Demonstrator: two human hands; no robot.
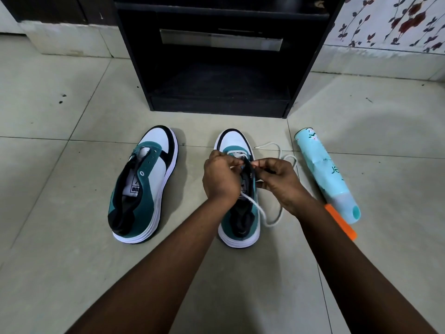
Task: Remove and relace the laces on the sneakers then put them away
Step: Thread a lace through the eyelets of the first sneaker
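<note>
Head view: on the tiled floor (60, 104), an unlaced sneaker (144, 186) lies at left. Your left hand (220, 179) and right hand (280, 180), fingers curled, pinch the white lace (272, 147) over the second sneaker (237, 213). A pale blue spray can (325, 174) lies at right. A black cabinet (221, 56) stands behind.

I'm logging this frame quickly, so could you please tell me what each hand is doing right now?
Left hand: fingers curled, pinching the white lace at the right sneaker.
Right hand: fingers curled, pinching the same lace.
</note>
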